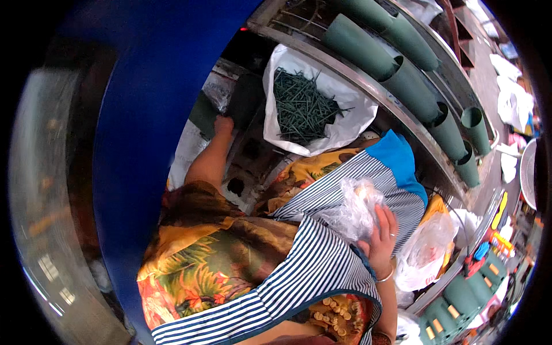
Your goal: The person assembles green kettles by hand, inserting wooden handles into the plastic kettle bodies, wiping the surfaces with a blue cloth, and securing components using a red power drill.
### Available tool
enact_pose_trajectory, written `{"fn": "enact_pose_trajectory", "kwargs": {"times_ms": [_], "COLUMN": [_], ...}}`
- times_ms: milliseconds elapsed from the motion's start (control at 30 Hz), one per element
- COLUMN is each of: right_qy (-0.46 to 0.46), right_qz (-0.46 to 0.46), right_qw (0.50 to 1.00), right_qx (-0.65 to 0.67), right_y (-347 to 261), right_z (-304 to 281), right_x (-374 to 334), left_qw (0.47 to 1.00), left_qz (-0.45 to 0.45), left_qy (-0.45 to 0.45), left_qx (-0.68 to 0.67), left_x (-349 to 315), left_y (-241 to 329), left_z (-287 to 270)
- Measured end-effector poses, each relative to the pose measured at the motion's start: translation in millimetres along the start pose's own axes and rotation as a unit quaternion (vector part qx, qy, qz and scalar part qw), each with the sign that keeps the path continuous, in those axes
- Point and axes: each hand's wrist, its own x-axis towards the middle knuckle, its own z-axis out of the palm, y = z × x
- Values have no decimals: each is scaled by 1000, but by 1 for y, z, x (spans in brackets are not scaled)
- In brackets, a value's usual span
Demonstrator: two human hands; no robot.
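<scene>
My left hand (223, 125) reaches down into the shadow beside the rack, closed at the edge of a dark green tube (246, 100); its fingertips are hidden. A green piece (202, 115) lies just left of that hand. Over my lap my right hand (379, 234), with a ring and a bracelet, grips a crumpled clear plastic bag (352, 213). Something pale shows through the plastic, too blurred to name. Beneath the bag lies my striped apron (322, 247), with a blue part (394, 154) at its far end.
A white sack (275, 118) of thin dark green sticks (305, 106) stands ahead. Green tubes (359, 46) line a metal-edged rack (397, 109) at the upper right. A blue panel (144, 144) closes off the left. More green tubes (460, 296) and a plastic bag (422, 247) lie right.
</scene>
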Motion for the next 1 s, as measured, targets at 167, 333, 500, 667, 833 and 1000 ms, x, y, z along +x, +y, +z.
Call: {"fn": "enact_pose_trajectory", "kwargs": {"times_ms": [167, 333, 500, 667, 833, 1000], "right_qy": [52, 60, 36, 25, 63, 125], "right_qz": [123, 143, 154, 94, 26, -61], "right_qw": [989, 987, 987, 995, 998, 986], "right_qx": [-68, -41, -33, 3, 14, 90], "right_y": [-30, -40, -34, -20, -14, 5], "right_z": [-23, -44, -52, -66, -73, -106], "right_x": [-38, -36, -36, -13, 6, 73], "left_qw": [870, 847, 819, 762, 815, 941], "left_qz": [393, 410, 425, 382, 402, 257], "left_qy": [-40, -186, -82, -64, -36, 213], "left_qx": [296, 282, 377, 519, 416, -56], "left_x": [-19, 34, 19, -22, -88, -119], "left_y": [121, 168, 156, 140, 109, 14], "left_z": [11, -14, 2, -60, -159, -197]}}
